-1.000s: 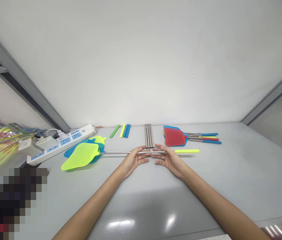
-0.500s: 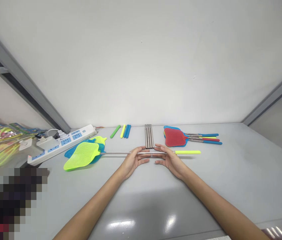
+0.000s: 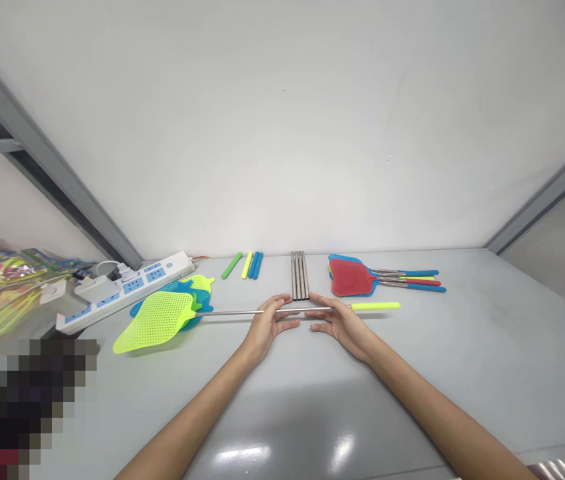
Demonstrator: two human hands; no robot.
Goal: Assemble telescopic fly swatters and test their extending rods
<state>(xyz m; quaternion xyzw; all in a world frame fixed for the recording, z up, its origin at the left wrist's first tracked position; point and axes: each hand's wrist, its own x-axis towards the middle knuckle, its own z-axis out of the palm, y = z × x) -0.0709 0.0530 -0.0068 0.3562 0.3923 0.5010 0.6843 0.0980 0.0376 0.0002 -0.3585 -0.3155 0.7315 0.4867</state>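
A yellow-green fly swatter with a thin metal rod and a yellow handle lies crosswise in front of me, its perforated head to the left. My left hand holds the rod near its middle. Close by on the right, my right hand grips the same rod just short of the handle. The fingers of both hands are loosely curled around it. Behind the hands stands a row of several metal rods. Loose swatter heads, one of them blue, lie partly hidden behind the held swatter's head.
Loose green, yellow and blue grips lie at the back. To the right is a stack of fly swatters with a red head on top. A power strip with plugs and bagged colourful items are at the left.
The held swatter's head has moved left and slightly toward me, while its handle has barely shifted. Both hands stay around the rod in almost the same place.
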